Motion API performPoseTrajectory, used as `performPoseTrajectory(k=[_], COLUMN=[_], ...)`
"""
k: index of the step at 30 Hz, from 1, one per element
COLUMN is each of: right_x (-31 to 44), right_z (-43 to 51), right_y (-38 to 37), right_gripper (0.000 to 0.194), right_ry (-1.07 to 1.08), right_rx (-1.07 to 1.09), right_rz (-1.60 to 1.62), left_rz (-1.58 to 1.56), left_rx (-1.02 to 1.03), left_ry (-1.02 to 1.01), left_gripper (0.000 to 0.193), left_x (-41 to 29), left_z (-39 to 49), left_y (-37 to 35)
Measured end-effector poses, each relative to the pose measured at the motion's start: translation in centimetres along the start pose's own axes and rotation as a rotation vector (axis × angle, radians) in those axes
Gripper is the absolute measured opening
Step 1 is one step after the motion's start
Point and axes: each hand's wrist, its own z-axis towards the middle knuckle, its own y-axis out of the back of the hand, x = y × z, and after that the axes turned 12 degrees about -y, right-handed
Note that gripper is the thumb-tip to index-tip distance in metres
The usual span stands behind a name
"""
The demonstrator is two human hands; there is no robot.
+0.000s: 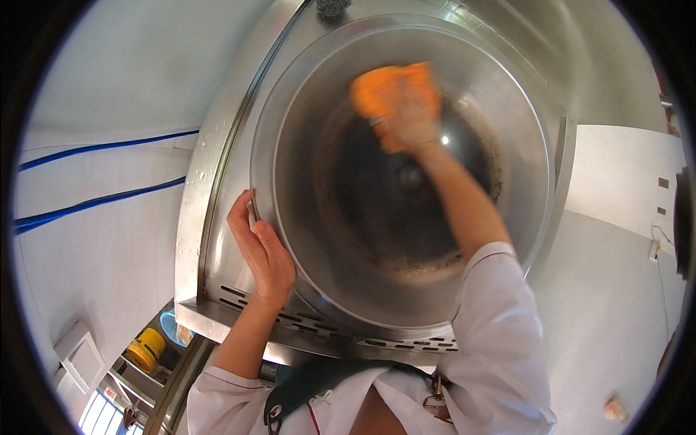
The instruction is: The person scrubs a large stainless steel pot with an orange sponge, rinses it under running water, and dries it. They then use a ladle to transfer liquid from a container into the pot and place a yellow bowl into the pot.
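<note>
A large round metal wok (pixel 304 179) fills the middle of the view, its inside darkened at the bottom with a brownish ring around it. My right hand (pixel 410 122) reaches into it and presses an orange cloth (pixel 375 89) against the far inner wall; hand and cloth are blurred. At the left rim, my left hand (pixel 266 250) holds the edge, fingertips on the outer side and thumb against the rim. Part of the wok's near right side is hidden by my right arm and sleeve.
Under the wok is a stainless steel stove top (pixel 234 239) with a slotted front strip (pixel 402 343) and a raised left edge (pixel 217 179). A dark scouring pad (pixel 333 7) lies behind the wok. Blue hoses (pixel 103 204) run along the left wall. A yellow bucket (pixel 147 348) stands lower left.
</note>
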Motion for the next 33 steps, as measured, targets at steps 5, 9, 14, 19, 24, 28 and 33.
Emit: performPoseTrajectory(k=[5, 9, 14, 19, 24, 28, 33], right_x=[-14.9, -3.2, 15.8, 5.2, -13.5, -5.8, 13.5], right_z=[-13.0, -26.7, -18.9, -1.7, -10.3, -25.4, -22.3], right_y=[5.5, 12.1, 8.7, 0.3, 2.4, 7.6, 6.1], right_gripper=[0.070, 0.080, 0.078, 0.062, 0.066, 0.073, 0.079], right_ry=[-0.100, -0.062, 0.040, 0.089, -0.091, 0.029, 0.107], right_rx=[0.338, 1.075, 0.517, 0.006, 0.028, 0.447, 0.524], right_rz=[-0.387, -0.125, 1.031, 0.426, -0.230, 0.021, 0.969], left_rz=[-0.058, -0.107, -0.087, -0.057, -0.086, -0.081, -0.042], left_rx=[-0.006, -0.024, -0.025, -0.013, -0.030, -0.026, -0.005], left_ry=[0.028, 0.026, 0.013, 0.057, 0.039, 0.037, 0.012], left_gripper=[0.045, 0.047, 0.046, 0.046, 0.048, 0.047, 0.045], left_x=[0.0, 0.3, 0.6, 0.2, 0.1, 0.2, 0.4], left_z=[0.0, -0.1, -0.2, -0.2, 0.1, -0.1, -0.2], left_y=[-0.2, -0.3, -0.3, -0.2, -0.3, -0.4, -0.2])
